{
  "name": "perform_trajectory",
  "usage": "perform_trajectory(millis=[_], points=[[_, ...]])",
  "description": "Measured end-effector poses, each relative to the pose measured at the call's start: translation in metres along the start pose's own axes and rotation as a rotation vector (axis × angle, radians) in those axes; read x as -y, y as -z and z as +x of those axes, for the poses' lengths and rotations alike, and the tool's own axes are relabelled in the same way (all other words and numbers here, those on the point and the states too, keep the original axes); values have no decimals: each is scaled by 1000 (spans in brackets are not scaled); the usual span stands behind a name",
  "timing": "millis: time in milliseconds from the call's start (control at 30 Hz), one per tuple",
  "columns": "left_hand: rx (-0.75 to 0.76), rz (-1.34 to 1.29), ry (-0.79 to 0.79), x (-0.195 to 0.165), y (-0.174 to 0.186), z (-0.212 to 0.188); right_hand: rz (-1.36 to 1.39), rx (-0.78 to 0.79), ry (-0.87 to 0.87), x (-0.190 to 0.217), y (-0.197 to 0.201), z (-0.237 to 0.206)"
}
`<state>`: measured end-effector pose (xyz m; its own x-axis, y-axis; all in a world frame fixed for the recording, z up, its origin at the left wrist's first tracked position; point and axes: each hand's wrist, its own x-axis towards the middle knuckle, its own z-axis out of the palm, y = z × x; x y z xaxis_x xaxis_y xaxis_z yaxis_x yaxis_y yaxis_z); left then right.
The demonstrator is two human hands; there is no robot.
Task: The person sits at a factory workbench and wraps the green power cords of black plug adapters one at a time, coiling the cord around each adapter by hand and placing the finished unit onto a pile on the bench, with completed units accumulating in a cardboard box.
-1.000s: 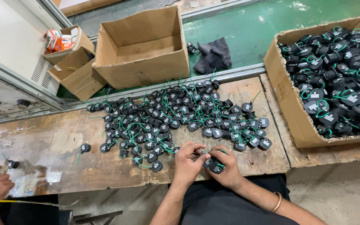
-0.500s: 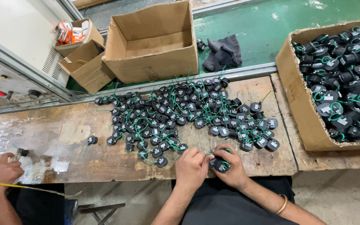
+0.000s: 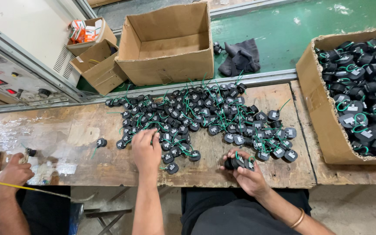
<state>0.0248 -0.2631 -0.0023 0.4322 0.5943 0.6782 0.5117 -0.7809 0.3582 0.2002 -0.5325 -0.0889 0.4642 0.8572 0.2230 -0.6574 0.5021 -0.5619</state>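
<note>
Gripping a few small black round parts with green wires, the right hand holds them tight in its curled fingers, right at the near edge of the wooden bench. The left hand lies flat, fingers spread, on the near side of the big pile of black parts in the middle of the bench. It touches the parts there, but it does not close around any one of them.

One lone black part sits on the bench just left of the pile. Behind the pile, past the bench's far edge, stands a big open cardboard box, with two smaller boxes to its left and a dark grey cloth to its right. Right of the bench, another cardboard box is full of the same black parts. At the bench's left end, another person's hand rests near a yellow cord.
</note>
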Motion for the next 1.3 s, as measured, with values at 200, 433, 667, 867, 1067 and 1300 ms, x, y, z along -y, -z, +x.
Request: perform_trajectory(millis=[200,433,667,867,1067,1300], points=[[311,302,216,23,-32,17,212,-109,-145,3,6,1],[222,231,147,27,-37,13,264,-123,-154,7,12,-2],[42,63,44,24,-34,14,218,-146,-155,7,4,0],[255,-58,129,13,-36,15,214,-118,-169,8,1,1],[271,-111,0,20,-34,20,-34,-67,-214,0,3,-5],[14,-366,200,13,-33,25,-295,125,-274,-1,8,-10]])
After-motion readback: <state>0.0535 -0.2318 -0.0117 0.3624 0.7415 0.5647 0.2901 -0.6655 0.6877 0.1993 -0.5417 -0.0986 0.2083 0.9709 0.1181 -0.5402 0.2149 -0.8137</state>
